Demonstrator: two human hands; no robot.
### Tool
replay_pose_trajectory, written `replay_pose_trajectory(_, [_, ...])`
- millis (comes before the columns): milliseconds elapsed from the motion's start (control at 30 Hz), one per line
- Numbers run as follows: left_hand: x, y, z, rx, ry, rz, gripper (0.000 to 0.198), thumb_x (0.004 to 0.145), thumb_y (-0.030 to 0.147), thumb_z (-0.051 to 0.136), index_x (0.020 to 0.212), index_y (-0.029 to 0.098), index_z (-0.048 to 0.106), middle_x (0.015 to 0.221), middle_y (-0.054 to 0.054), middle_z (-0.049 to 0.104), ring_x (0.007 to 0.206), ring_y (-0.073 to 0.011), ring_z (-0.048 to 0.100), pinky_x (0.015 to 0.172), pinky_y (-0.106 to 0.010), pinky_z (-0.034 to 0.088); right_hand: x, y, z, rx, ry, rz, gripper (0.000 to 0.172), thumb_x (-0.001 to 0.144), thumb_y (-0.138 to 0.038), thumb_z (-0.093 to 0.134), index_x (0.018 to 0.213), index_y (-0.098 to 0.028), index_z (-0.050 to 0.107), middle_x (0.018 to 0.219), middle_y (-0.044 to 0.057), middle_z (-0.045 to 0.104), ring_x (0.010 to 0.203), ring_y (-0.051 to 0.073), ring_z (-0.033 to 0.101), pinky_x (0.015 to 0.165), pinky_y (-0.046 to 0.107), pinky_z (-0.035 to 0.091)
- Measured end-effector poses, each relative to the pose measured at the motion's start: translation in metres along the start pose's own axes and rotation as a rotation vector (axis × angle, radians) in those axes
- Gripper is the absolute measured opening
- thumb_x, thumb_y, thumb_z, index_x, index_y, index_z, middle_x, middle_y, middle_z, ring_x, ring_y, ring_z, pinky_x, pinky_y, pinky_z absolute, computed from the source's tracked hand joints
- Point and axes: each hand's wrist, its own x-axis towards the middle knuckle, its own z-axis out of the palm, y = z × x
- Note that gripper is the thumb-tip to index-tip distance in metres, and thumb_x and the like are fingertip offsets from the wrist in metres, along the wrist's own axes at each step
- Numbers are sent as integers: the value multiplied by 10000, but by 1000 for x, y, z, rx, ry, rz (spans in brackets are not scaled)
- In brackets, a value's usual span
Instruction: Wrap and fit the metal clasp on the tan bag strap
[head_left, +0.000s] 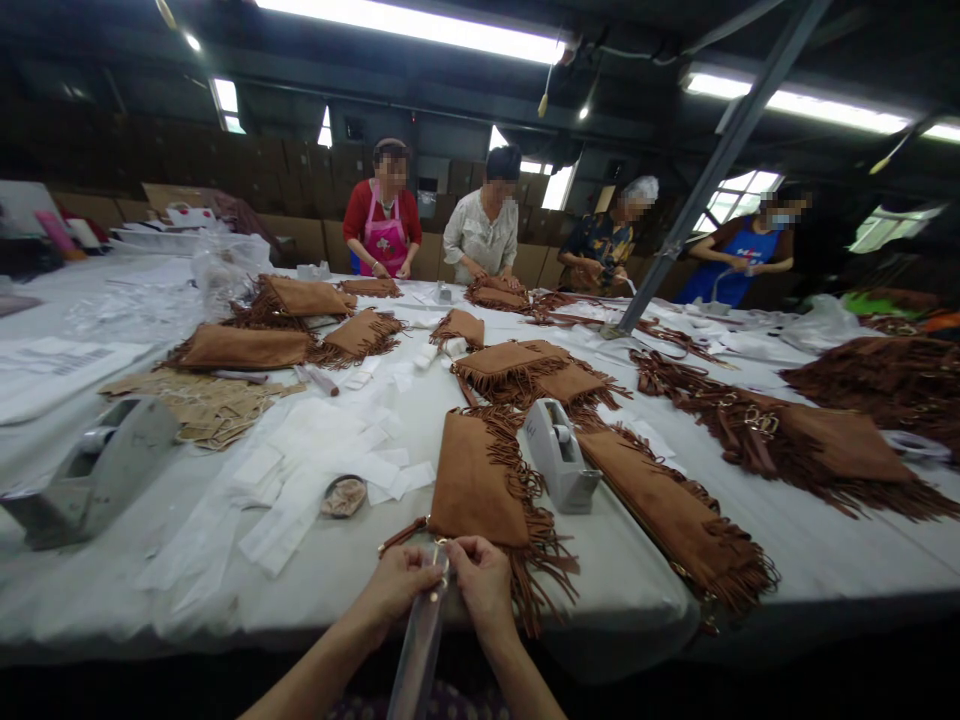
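A brown suede fringed bag (480, 475) lies on the white table (315, 580) just in front of me. My left hand (401, 580) and my right hand (480, 575) meet at the bag's near corner. Both pinch a small gold metal fitting (437, 553) on the bag's strap end. A strip of clear plastic film (416, 650) hangs down from between my hands over the table's edge. The fingers of both hands are closed around the fitting and the film.
A grey tape dispenser (559, 455) stands right of the bag, another (97, 470) at the left. White paper pieces (315, 460), a small dish (343, 496) and more fringed bags (675, 515) cover the table. Several people (382, 215) work at the far side.
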Motion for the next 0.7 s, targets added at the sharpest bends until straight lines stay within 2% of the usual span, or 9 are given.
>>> replay_pose_trajectory(233, [-2,2,1,-26,-18,8,332,582,386,697,722,106,587,539,10,572,472,-88,454,487,-209,281,-4,-6,0,-41,-81,-110,207,773,-370,566,740,-167,577,653,1,592,629,153,555,595,240,414])
replay_pose_trajectory(433, [1,-1,1,-31,-47,24,418,560,476,728,690,110,576,517,11,566,439,-81,440,474,-208,269,-4,-9,-1,-83,-120,-155,199,811,-372,519,748,-183,530,647,-22,531,623,143,522,587,235,387])
replay_pose_trajectory(600, [5,-7,0,-12,-23,3,487,492,550,753,595,142,507,445,42,506,399,-67,388,436,-201,231,4,-8,5,-148,-29,-122,159,804,-309,496,711,-185,526,638,-6,559,597,148,534,576,243,379])
replay_pose_trajectory(700, [0,-15,-1,37,-23,28,485,522,571,738,603,131,550,475,23,556,430,-90,454,451,-204,292,1,-7,8,-187,16,-90,137,790,-268,498,701,-179,551,638,14,591,603,157,561,564,242,382])
